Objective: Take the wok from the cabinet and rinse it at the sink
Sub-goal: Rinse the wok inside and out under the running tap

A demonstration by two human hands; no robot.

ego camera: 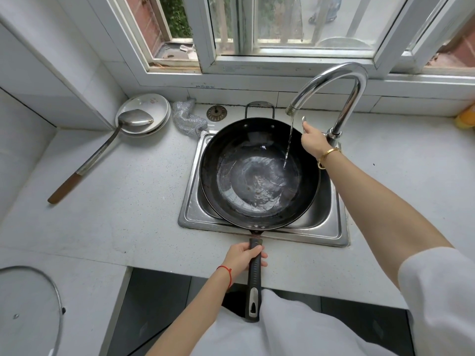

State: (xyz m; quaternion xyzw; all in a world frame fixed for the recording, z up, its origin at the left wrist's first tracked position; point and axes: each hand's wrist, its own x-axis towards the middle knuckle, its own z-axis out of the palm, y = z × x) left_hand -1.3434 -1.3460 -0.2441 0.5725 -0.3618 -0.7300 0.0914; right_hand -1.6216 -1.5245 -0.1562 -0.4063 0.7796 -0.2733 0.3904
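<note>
A black wok (259, 173) rests over the steel sink (191, 209), with its long black handle pointing toward me. My left hand (244, 256) is closed around that handle just below the sink's front edge. A thin stream of water falls from the curved chrome faucet (331, 83) into the wok's right side, and water pools in its bottom. My right hand (313, 142) reaches to the faucet base and grips the tap lever (303, 120).
A metal ladle (108, 150) with a wooden grip lies across stacked white plates (151, 106) at the back left. A steel scrubber (187, 118) and a sink strainer (216, 113) sit behind the sink. A glass lid (28, 309) lies at the lower left. A window runs along the back.
</note>
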